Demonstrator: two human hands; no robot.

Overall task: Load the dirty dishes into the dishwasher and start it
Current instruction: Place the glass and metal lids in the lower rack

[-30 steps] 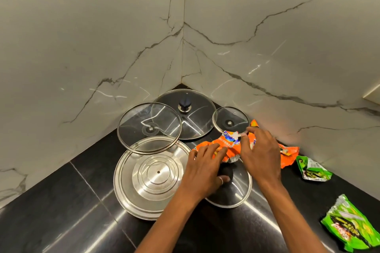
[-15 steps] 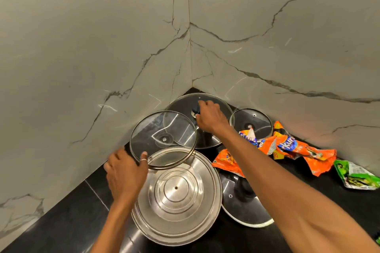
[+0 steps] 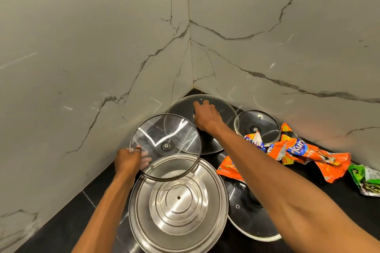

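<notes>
On my left, my left hand pinches the rim of the clear glass lid, tilted up over the steel lid on the black counter. Further right, my right hand is closed over the knob of the large glass lid in the corner, with the small glass lid and orange wrappers beside it.

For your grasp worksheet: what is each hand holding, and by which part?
Left hand grips the clear glass lid by its left rim. Right hand closes on the knob of the large corner lid.
</notes>
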